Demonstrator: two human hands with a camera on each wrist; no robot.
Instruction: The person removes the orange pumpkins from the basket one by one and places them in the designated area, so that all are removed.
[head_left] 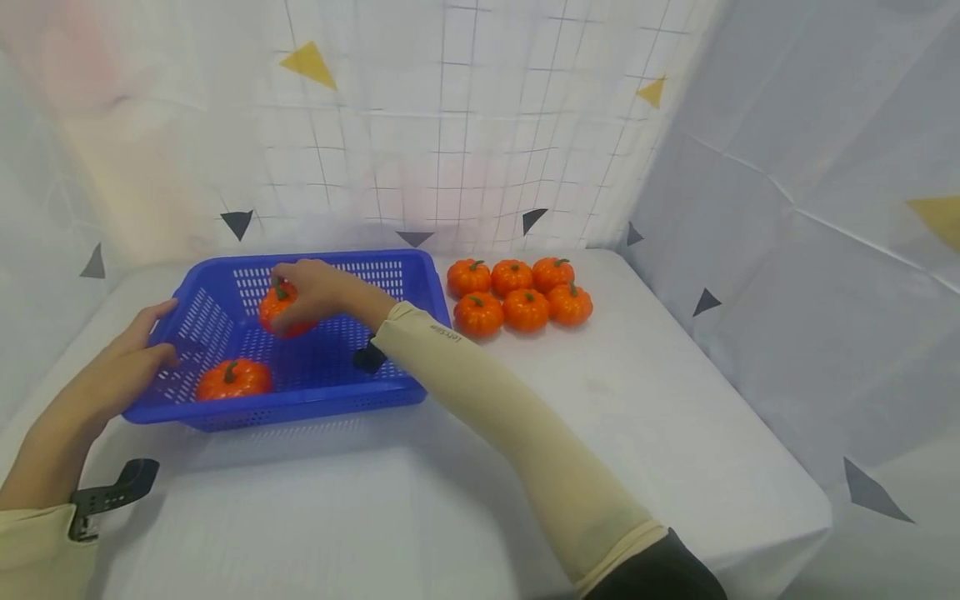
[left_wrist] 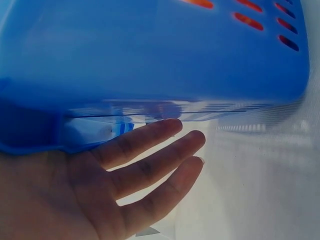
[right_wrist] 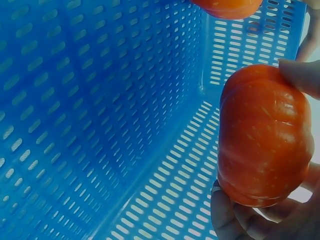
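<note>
Left hand (head_left: 123, 367) is laid flat against the left outer wall of the blue basket (head_left: 341, 402), fingers (left_wrist: 150, 142) straight, nothing gripped. One pumpkin (head_left: 233, 379) is seen resting on the basket floor at the near-left corner. Further in, a second pumpkin (head_left: 279, 310) is held just above the floor, near the far wall, by the right hand (head_left: 315, 292), fingers curled around it. Beyond the basket's right side, six more pumpkins (head_left: 520, 296) are grouped in two rows on the white table (head_left: 637, 400).
</note>
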